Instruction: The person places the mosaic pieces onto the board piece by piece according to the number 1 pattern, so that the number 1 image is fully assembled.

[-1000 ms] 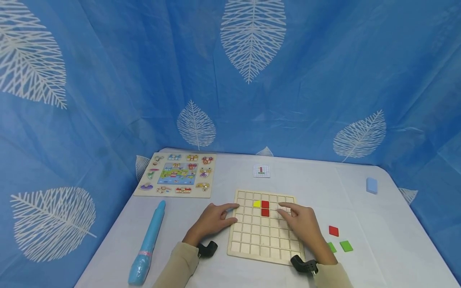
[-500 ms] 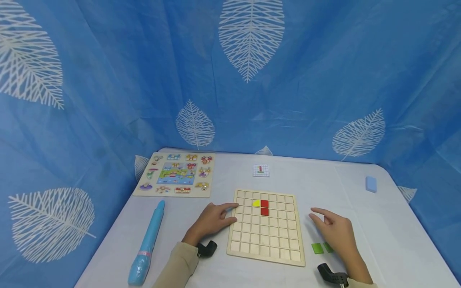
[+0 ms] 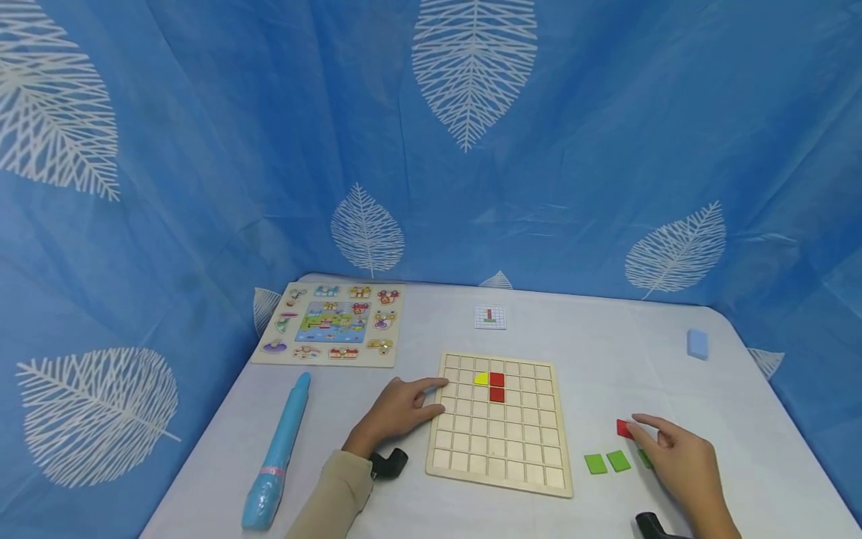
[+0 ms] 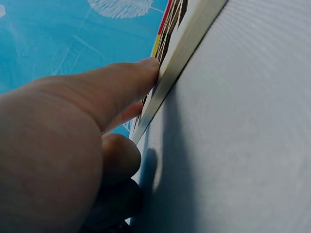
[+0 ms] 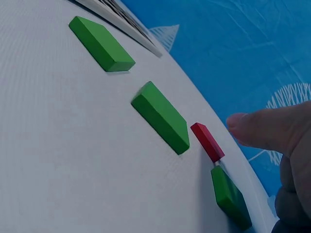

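Note:
A wooden grid board (image 3: 497,449) lies mid-table. In its upper cells sit a yellow piece (image 3: 481,379) and two red tiles (image 3: 497,387). My left hand (image 3: 397,409) touches the board's left edge with thumb and forefinger stretched out; the left wrist view shows the thumb (image 4: 116,85) against that edge. Right of the board, my right hand (image 3: 685,458) hovers by a loose red tile (image 3: 622,429), thumb and forefinger spread. In the right wrist view the thumb (image 5: 272,127) stands apart from the red tile (image 5: 208,142). Three green tiles (image 3: 618,460) lie nearby, one partly hidden by the hand.
A small pattern card (image 3: 489,317) lies behind the board. Back left is a wooden picture puzzle (image 3: 387,359), with a light-blue wrapped stick-like object (image 3: 276,453) in front of it. A pale blue block (image 3: 697,344) sits at the back right.
My right hand has moved from over the board to the right, down to the loose red tile, uncovering green tiles. The left hand has stayed at the board's edge.

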Action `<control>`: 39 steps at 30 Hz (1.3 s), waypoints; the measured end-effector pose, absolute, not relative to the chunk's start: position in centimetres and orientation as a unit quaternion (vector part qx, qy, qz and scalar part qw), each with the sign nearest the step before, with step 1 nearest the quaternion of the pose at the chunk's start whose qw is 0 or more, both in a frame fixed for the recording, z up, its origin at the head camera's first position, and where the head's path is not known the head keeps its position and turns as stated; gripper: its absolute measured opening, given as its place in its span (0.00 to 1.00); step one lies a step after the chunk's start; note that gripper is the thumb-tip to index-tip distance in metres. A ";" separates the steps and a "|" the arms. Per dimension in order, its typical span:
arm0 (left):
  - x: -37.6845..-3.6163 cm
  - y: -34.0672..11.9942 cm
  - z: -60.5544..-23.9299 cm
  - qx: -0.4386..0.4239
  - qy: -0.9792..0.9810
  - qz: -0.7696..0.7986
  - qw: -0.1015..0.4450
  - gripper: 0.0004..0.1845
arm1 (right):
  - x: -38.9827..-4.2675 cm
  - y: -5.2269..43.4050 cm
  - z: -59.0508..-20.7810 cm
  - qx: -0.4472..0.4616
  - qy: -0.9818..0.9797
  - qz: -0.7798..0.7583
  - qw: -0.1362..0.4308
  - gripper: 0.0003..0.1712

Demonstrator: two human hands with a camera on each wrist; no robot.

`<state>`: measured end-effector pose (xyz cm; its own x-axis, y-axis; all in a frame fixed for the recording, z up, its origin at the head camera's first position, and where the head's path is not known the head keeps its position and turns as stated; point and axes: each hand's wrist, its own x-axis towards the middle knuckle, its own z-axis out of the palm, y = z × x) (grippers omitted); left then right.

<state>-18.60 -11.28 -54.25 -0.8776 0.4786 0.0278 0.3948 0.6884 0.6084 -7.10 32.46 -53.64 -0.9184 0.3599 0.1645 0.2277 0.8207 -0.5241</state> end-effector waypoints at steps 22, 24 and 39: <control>-18.5 -11.1 -54.0 0.238 0.919 0.310 0.061 0.25 | -6.5 32.9 -54.2 -0.168 -0.944 0.278 0.055 0.29; -18.4 -11.1 -54.0 0.239 0.918 0.310 0.060 0.24 | -6.4 32.8 -54.2 -0.164 -0.947 0.270 0.060 0.28; -18.3 -11.1 -54.1 0.240 0.916 0.316 0.061 0.24 | -6.3 32.8 -54.3 -0.148 -0.951 0.262 0.070 0.26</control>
<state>-18.34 -11.11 -54.09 -0.8774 0.4782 0.0390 0.4008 0.6858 0.6075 -6.28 32.76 -54.28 -0.9464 0.3182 0.0548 0.2451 0.8185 -0.5195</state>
